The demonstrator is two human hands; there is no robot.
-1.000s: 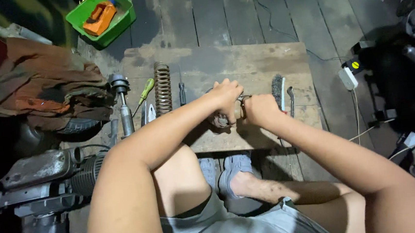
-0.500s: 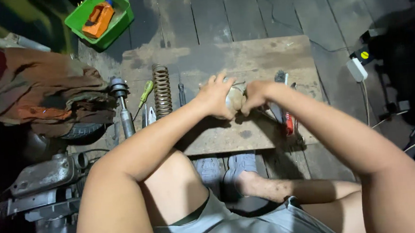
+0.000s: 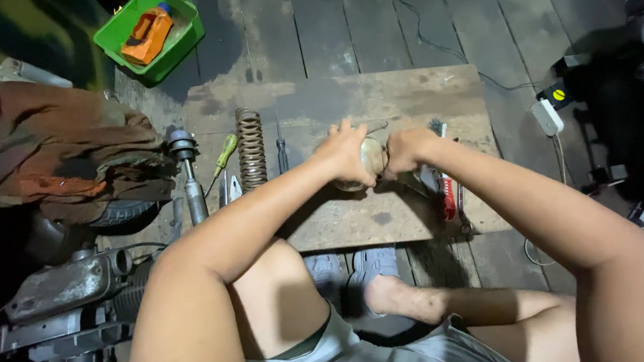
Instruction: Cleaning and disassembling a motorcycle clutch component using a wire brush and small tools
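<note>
Head view: far left, a green bin (image 3: 147, 36) holds an orange package (image 3: 147, 36). My left hand (image 3: 346, 153) and right hand (image 3: 404, 151) both clench a round, dull metal part (image 3: 372, 157) over the worn board (image 3: 346, 100); its axis is unclear. Left, a rusty coil spring (image 3: 250, 148) lies near-to-far.

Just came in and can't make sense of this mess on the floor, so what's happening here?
A person sits on a dark plank floor and grips a small round metal part with both hands, left hand and right hand, over a worn wooden board. On the board to the left lie a rusty coil spring, a screwdriver with a yellow-green handle and a shock absorber rod. A green tray sits farther back.
</note>
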